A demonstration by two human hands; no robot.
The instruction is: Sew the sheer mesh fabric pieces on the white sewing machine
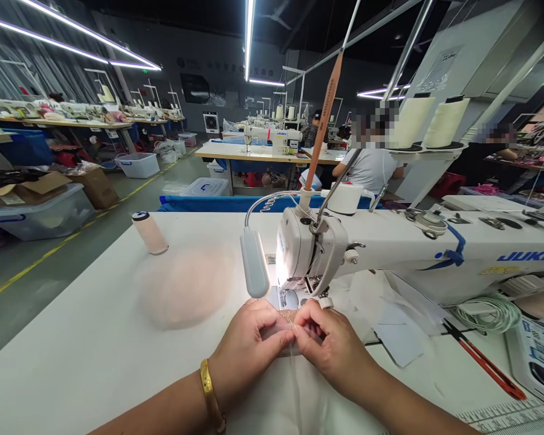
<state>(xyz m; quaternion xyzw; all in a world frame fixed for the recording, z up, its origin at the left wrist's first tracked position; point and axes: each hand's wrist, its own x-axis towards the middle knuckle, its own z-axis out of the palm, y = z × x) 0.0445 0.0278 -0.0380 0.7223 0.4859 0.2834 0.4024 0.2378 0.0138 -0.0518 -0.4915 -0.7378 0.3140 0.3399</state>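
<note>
Just in front of the needle area of a white JUKI sewing machine (390, 241), my two hands meet over a sheer pale fabric (294, 348). The fingers of my left hand (256, 335), with a gold bracelet (212, 396) at its wrist, pinch the fabric's edge. Fingertips of my right hand (329, 338) press together on the same edge, close beside the left thumb. A thin strip of the cloth hangs down between my forearms. A grey lamp head (255, 263) lights the needle from the left.
A peach thread cone (150, 232) stands at the table's back left, near a blurred heap of pale sheer fabric (185, 287). To the right lie white scraps (399, 341), red-handled tweezers (485, 362), coiled cord (487, 313) and a ruler (512, 417). A person in white (367, 166) sits beyond.
</note>
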